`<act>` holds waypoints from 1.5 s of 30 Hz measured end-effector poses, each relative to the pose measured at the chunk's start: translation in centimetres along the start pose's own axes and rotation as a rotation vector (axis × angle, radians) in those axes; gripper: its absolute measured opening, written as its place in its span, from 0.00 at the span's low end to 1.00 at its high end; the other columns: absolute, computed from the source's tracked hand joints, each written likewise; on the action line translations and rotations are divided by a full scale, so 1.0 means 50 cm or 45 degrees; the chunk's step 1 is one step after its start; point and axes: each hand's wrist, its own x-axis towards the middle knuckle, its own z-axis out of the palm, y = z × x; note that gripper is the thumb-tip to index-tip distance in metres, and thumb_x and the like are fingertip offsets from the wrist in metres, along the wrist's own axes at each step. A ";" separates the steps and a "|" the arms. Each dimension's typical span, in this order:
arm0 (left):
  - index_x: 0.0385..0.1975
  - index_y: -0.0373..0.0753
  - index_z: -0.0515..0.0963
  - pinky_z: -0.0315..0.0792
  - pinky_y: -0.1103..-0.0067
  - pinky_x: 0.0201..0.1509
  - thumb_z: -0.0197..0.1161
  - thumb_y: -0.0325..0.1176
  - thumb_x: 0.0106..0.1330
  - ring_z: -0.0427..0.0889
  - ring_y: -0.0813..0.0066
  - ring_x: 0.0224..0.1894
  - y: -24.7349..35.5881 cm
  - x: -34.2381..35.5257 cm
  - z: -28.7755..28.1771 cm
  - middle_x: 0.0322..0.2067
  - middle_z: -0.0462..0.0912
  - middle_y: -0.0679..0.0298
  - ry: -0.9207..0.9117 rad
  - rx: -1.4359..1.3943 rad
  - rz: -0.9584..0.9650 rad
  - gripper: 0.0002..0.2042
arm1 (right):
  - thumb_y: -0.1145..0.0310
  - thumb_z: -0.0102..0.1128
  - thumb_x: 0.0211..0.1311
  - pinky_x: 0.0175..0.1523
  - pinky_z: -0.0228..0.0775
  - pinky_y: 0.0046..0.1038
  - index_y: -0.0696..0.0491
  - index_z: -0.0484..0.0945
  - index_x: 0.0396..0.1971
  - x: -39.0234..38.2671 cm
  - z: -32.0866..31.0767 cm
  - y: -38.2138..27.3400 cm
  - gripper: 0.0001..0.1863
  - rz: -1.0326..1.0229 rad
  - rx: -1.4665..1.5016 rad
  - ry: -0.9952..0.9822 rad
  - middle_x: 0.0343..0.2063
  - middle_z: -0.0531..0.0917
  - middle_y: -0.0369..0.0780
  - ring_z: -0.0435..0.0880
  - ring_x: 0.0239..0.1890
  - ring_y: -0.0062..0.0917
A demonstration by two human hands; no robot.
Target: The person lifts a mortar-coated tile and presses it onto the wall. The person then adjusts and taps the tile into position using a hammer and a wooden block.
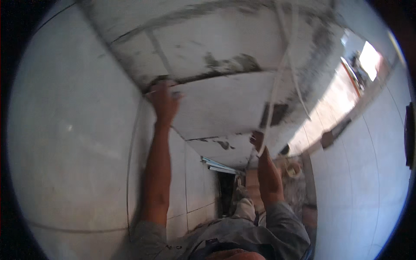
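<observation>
My left hand point(164, 99) reaches up to the upper left corner of a pale rectangular tile point(221, 99) on the wall facing me, its blurred fingers bent around something small and greyish that I cannot make out, at a dark seam. My right hand point(257, 138) is by the tile's lower right edge, fingers curled, just beside a hanging white cable point(269, 123); what it holds, if anything, is hidden. Dark mortar smears point(229, 63) mark the wall along the tile's upper edge, and a dark patch point(274, 115) lies right of the tile.
Tiled walls flank me on the left point(69, 130) and right point(351, 182). A bright doorway or opening point(325, 108) is at upper right. Below are pale blue pipes or strips point(216, 164), a bucket point(294, 170), a brownish floor surface point(252, 184) and my legs.
</observation>
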 end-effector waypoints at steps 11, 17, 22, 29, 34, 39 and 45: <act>0.35 0.45 0.68 0.57 0.61 0.45 0.68 0.36 0.41 0.66 0.63 0.44 0.056 0.003 -0.034 0.36 0.67 0.64 -0.020 -0.240 -0.066 0.20 | 0.73 0.50 0.49 0.12 0.52 0.19 0.55 0.67 0.17 -0.039 -0.021 -0.055 0.06 -0.305 -0.434 0.023 0.10 0.66 0.33 0.61 0.08 0.17; 0.39 0.44 0.67 0.55 0.59 0.46 0.66 0.38 0.45 0.65 0.58 0.46 0.045 0.005 -0.025 0.39 0.67 0.61 -0.182 -0.168 -0.086 0.21 | 0.74 0.50 0.49 0.13 0.54 0.19 0.56 0.70 0.21 -0.060 0.004 -0.038 0.02 -0.418 -0.439 0.090 0.11 0.68 0.34 0.64 0.10 0.17; 0.40 0.45 0.67 0.55 0.60 0.47 0.66 0.37 0.46 0.65 0.58 0.46 0.055 0.011 -0.042 0.39 0.67 0.61 -0.153 -0.074 -0.084 0.21 | 0.75 0.50 0.48 0.14 0.58 0.20 0.57 0.70 0.22 -0.052 0.003 -0.047 0.02 -0.350 -0.403 0.052 0.13 0.69 0.36 0.67 0.11 0.19; 0.40 0.44 0.67 0.56 0.61 0.47 0.66 0.37 0.45 0.66 0.60 0.46 0.036 0.002 -0.049 0.38 0.69 0.61 -0.174 -0.175 -0.127 0.21 | 0.75 0.52 0.46 0.17 0.65 0.22 0.56 0.71 0.22 -0.017 -0.019 -0.015 0.03 -0.179 -0.474 -0.010 0.14 0.71 0.37 0.70 0.13 0.22; 0.39 0.44 0.67 0.58 0.61 0.46 0.66 0.37 0.46 0.67 0.57 0.44 0.048 0.005 -0.036 0.37 0.69 0.59 -0.024 -0.203 -0.074 0.21 | 0.70 0.53 0.45 0.18 0.64 0.22 0.52 0.68 0.17 0.039 -0.116 -0.047 0.05 -0.104 -0.231 -0.264 0.13 0.70 0.35 0.69 0.13 0.20; 0.36 0.45 0.68 0.56 0.61 0.45 0.66 0.37 0.44 0.65 0.62 0.44 0.061 0.008 -0.025 0.35 0.66 0.62 -0.054 -0.330 -0.073 0.19 | 0.66 0.54 0.46 0.18 0.62 0.20 0.50 0.68 0.17 -0.006 -0.210 -0.106 0.07 -0.125 -0.241 -0.378 0.13 0.69 0.33 0.68 0.14 0.19; 0.34 0.45 0.67 0.56 0.63 0.44 0.66 0.35 0.42 0.67 0.62 0.42 0.111 0.031 -0.053 0.34 0.66 0.62 0.187 -0.320 0.006 0.19 | 0.67 0.48 0.54 0.19 0.62 0.23 0.52 0.70 0.19 -0.131 -0.469 -0.157 0.08 -0.838 -1.066 -0.465 0.13 0.69 0.34 0.68 0.15 0.20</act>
